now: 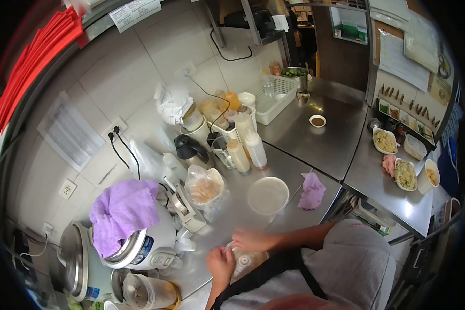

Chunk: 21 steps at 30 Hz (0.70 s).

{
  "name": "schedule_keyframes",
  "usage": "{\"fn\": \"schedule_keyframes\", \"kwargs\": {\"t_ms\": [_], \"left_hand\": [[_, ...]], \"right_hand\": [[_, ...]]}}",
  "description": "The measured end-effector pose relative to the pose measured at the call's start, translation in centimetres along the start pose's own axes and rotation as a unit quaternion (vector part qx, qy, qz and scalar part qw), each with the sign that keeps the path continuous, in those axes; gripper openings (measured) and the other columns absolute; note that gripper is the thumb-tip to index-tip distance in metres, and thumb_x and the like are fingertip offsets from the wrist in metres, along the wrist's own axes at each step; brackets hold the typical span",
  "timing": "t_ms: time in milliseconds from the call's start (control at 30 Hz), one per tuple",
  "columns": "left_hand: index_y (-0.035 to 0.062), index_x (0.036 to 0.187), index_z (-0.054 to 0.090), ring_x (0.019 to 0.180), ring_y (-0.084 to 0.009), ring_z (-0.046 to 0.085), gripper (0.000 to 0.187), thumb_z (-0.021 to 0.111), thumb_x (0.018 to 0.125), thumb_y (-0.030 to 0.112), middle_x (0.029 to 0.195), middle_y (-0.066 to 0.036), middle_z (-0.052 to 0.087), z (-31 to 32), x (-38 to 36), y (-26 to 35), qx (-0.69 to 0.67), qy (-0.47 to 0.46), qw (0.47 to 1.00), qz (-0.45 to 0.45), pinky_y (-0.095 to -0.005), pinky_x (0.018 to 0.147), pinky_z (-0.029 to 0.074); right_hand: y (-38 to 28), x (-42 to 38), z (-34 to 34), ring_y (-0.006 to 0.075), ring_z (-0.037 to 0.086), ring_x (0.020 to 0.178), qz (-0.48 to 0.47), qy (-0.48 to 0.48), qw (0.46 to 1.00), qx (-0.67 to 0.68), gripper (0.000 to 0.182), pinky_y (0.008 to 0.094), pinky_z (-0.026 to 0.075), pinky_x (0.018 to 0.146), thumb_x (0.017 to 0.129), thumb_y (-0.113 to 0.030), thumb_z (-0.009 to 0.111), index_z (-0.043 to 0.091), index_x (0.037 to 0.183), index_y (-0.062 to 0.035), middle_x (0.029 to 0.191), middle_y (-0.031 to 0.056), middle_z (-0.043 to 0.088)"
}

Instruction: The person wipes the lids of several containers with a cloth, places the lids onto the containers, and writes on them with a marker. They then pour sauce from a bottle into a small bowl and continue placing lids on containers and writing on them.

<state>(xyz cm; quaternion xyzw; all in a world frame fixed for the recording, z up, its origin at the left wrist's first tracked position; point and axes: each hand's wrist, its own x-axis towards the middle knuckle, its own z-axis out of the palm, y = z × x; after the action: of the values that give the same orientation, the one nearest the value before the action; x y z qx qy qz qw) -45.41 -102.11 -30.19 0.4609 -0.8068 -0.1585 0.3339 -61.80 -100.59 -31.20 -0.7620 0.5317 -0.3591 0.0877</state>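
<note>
My left hand is closed, fingers pinched at the top of a clear plastic bag near the front edge of the steel counter. Close beside it, my right hand is curled at the same part of the bag and slightly blurred. A whitish strip of plastic shows between the two hands. Inside the bag, a pale container with a round top can be made out, partly covered by my right forearm and apron. Beyond my hands lies a round, translucent lid or shallow dish, with a purple cloth to its right.
Squeeze bottles, a thermal jug and a bag-lined bowl stand along the wall side. A rice cooker under another purple cloth is at left. Food bowls and a cup occupy the right counter.
</note>
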Motion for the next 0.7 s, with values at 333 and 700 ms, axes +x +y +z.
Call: {"fn": "schedule_keyframes", "kwargs": {"t_ms": [333,700], "left_hand": [[0.0018,0.072,0.047,0.065,-0.0232,0.049,0.01,0.055,0.07,0.008,0.072,-0.012,0.051,2.4,0.4,-3.7,-0.195,-0.055,0.978,-0.042,-0.0301,0.059,0.04],[0.0023,0.074,0.05,0.067,-0.0097,0.047,0.007,0.055,0.074,0.008,0.074,-0.005,0.054,1.7,0.3,-2.1,-0.328,-0.087,0.934,-0.111,-0.0225,0.06,0.04]], "right_hand": [[1.0,-0.1,1.1,0.0289,0.053,0.056,0.095,0.017,0.981,0.167,0.026,0.0381,0.04,0.05,0.069,-0.033,0.059,0.051,0.071,-0.0078,0.06,0.0091,0.054],[0.8,-0.6,0.3,0.0309,0.054,0.06,0.129,-0.001,0.99,0.06,0.038,0.0381,0.041,0.052,0.067,-0.04,0.061,0.05,0.066,-0.003,0.065,0.0151,0.055]]}}
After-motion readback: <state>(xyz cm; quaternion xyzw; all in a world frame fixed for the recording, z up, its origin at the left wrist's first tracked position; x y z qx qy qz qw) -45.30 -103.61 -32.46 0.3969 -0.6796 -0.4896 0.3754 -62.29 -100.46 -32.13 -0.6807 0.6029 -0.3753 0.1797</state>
